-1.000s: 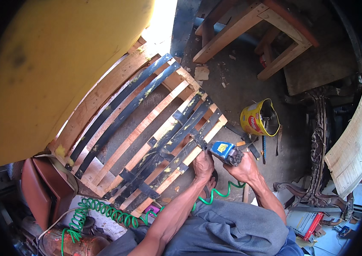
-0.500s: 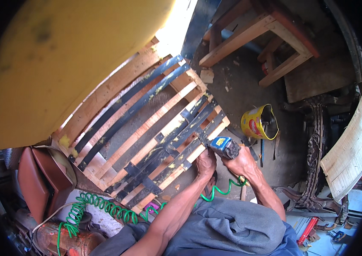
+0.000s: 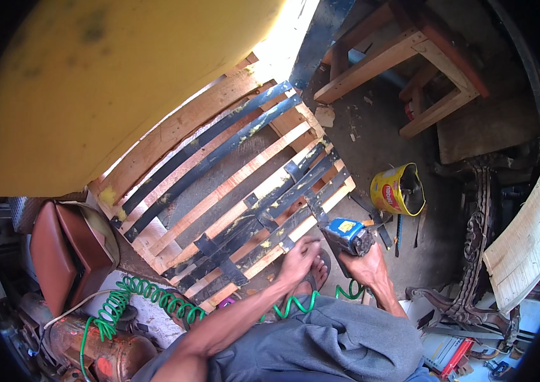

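A wooden slatted frame (image 3: 238, 172) lies tilted before me, with black webbing straps (image 3: 216, 181) along and across its slats. My right hand (image 3: 370, 266) is wrapped round the grip of a blue air stapler (image 3: 348, 232). The stapler's nose is beside the frame's near right corner; whether it touches is hard to tell. My left hand (image 3: 297, 262) is just off the frame's near edge, beside the stapler. Its fingers are loosely bent and apart, with nothing visible in them. A green coiled air hose (image 3: 155, 294) runs across my lap toward the stapler.
A yellow bucket (image 3: 398, 190) stands right of the frame. Beyond it is a wooden stool-like frame (image 3: 410, 70). Yellow foam (image 3: 117, 83) fills the upper left. Brown cushions (image 3: 69, 251) and a rusty tank (image 3: 92, 344) are at left, carved wood (image 3: 474, 235) at right.
My right hand has drawn the stapler slightly right and down from the frame. My left hand has moved left and lower, off the strap end. The view has shifted a little.
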The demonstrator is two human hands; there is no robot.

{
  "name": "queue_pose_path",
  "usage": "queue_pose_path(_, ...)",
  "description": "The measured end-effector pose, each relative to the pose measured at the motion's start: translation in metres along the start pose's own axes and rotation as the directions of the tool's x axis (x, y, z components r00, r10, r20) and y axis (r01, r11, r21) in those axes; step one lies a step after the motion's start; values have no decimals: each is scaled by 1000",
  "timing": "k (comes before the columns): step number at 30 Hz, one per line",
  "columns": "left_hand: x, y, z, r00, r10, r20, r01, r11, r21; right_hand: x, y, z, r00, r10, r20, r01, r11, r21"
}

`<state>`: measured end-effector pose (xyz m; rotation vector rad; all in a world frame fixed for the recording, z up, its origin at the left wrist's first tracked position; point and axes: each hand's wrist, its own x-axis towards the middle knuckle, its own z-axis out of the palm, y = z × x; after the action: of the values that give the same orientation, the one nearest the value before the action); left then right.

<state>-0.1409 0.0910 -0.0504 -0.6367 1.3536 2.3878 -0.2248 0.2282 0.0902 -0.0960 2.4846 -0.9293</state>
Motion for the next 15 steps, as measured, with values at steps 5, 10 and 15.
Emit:
queue_pose_path(5,-29,6,-35,970,-158,187,240,769,-592,-12,-16,4,996,26,80,-25,1000,-7)
queue_pose_path(10,-22,17,-9,954,-295,-48,192,729,-657,-16,-22,8,996,33,81,-32,999,-19)
queue_pose_path(15,-20,-12,-8,953,-4,-303,-16,998,-63,-18,-20,14,993,-5,122,3,1000,16)
